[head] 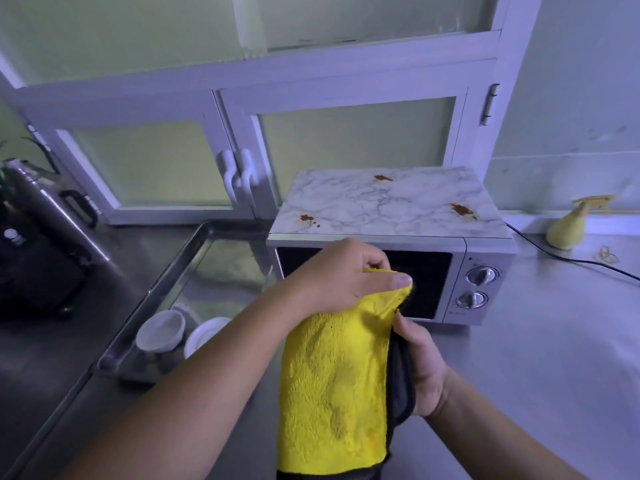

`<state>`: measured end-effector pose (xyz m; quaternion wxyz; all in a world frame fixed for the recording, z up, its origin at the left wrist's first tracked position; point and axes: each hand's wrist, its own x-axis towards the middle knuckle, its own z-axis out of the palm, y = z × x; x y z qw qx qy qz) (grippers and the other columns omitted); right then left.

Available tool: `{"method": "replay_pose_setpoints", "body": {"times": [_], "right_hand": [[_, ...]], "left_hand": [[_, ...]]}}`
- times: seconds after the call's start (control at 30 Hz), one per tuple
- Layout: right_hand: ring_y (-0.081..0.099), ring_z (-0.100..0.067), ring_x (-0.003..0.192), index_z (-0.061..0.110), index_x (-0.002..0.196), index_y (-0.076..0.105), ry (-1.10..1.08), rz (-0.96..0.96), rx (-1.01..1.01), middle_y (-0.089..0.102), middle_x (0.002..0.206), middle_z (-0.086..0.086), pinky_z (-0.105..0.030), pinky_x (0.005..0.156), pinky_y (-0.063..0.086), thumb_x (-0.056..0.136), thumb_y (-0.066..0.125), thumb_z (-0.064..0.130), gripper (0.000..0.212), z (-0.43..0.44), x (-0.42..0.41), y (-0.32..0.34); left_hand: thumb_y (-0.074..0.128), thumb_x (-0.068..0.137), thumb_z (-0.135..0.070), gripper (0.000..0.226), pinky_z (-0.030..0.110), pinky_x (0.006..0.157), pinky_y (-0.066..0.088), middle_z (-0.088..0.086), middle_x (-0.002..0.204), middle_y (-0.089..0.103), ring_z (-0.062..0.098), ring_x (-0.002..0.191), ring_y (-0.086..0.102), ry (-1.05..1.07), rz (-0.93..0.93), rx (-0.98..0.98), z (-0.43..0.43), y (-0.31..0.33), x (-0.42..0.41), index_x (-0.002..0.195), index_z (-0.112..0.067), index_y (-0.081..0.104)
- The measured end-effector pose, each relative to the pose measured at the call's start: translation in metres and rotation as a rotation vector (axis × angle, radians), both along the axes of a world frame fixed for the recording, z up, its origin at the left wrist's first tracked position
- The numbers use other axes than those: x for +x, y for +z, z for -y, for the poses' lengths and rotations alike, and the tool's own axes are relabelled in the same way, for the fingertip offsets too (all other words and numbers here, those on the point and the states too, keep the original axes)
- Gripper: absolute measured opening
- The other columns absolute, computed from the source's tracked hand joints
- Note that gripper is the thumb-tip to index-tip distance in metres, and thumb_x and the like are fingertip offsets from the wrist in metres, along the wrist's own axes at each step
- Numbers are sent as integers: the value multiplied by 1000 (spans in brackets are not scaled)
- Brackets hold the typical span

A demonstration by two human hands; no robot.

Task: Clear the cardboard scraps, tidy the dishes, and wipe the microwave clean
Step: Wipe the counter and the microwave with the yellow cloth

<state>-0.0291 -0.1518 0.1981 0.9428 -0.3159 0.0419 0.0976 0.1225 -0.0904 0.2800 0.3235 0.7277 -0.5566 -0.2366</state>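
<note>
Cloth up in front of the microwave, stains not yet touched

We hold the cloth (332, 375) in both hands just in front of the microwave (391, 206) door: the left hand (346, 275) pinches its top edge and the right hand (420, 368) grips its dark side, so neither is free. Three brown stains (462, 210) sit on the microwave's top. We judge they could smear rather than lift if we wipe with the cloth bunched. A hard push might slide the microwave on the smooth surface (536, 341), turn a dial (482, 275), or snag the cable (554, 252) to its right. The loose cloth tail could also brush the bowl (161, 329) in the tray (156, 299) to its left. We see no brand (marks beside the dials are too small to read).
</note>
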Motion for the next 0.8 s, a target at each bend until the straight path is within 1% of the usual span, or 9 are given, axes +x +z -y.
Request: {"method": "replay_pose_setpoints", "body": {"times": [0.13, 0.2, 0.27, 0.33, 0.43, 0.53, 0.6, 0.7, 0.8], "right_hand": [[67, -30, 116, 9, 117, 74, -128, -221, -182, 68, 127, -14, -43, 93, 55, 76, 83, 33, 48, 15, -3, 6], [70, -30, 110, 11, 110, 78, -303, -304, -274, 71, 121, -15, -40, 81, 61, 81, 77, 33, 36, 25, -10, 11], [74, -31, 95, 12, 112, 75, -624, -356, -355, 75, 112, -14, -35, 62, 61, 85, 71, 31, 33, 49, -22, 14], [73, -24, 77, 11, 114, 66, -1015, -420, -615, 77, 101, -6, -27, 47, 54, 90, 70, 27, 29, 81, -38, 20], [58, -24, 65, 10, 83, 54, -1383, -518, -1109, 61, 69, 1, -34, 56, 47, 90, 60, 29, 21, 150, -48, 20], [52, -37, 71, 4, 90, 52, -1332, -893, -1525, 55, 75, -17, -43, 63, 40, 98, 46, 21, 20, 223, -35, 7], [54, -35, 71, 7, 91, 53, -1151, -899, -1466, 56, 78, -18, -42, 67, 44, 98, 46, 22, 18, 251, -17, -2], [59, -30, 89, 14, 113, 63, -991, -821, -1275, 66, 97, -10, -37, 82, 44, 97, 52, 39, 31, 270, 6, -18], [63, -29, 86, 17, 91, 65, -1122, -807, -1184, 65, 81, 2, -32, 66, 41, 93, 57, 46, 30, 275, 16, -30]], "left_hand": [[55, 80, -73, 40, 27, 56, 39, -8, 64, 61, 1, 53, 49, 140, 71, -101, 16, -10, 20, 80, -34, 67], [60, 82, -65, 29, 25, 69, 49, -20, 81, 68, -5, 71, 61, 284, 34, -192, 17, -21, 43, 95, -41, 66], [66, 86, -56, 29, 30, 90, 50, -16, 104, 67, 1, 98, 63, 438, -31, -256, 14, -36, 74, 110, -40, 62], [69, 87, -51, 39, 34, 100, 46, -8, 119, 62, 11, 115, 59, 595, -65, -283, 8, -54, 108, 120, -33, 57], [71, 84, -49, 59, 39, 99, 45, 3, 131, 59, 22, 120, 57, 797, -138, -303, 4, -78, 147, 132, -23, 50], [66, 89, -47, 68, 44, 102, 41, 11, 144, 51, 31, 126, 51, 975, -250, -240, 9, -95, 174, 144, -15, 40], [61, 93, -46, 52, 40, 91, 43, 12, 135, 58, 30, 112, 57, 1010, -397, -225, 14, -103, 187, 133, -14, 52], [57, 94, -52, 39, 35, 75, 45, 10, 113, 69, 23, 86, 63, 954, -639, -195, 23, -117, 199, 107, -17, 67], [56, 90, -62, 49, 41, 81, 46, 12, 109, 71, 29, 90, 65, 972, -715, -211, 26, -137, 208, 102, -16, 69]]}}
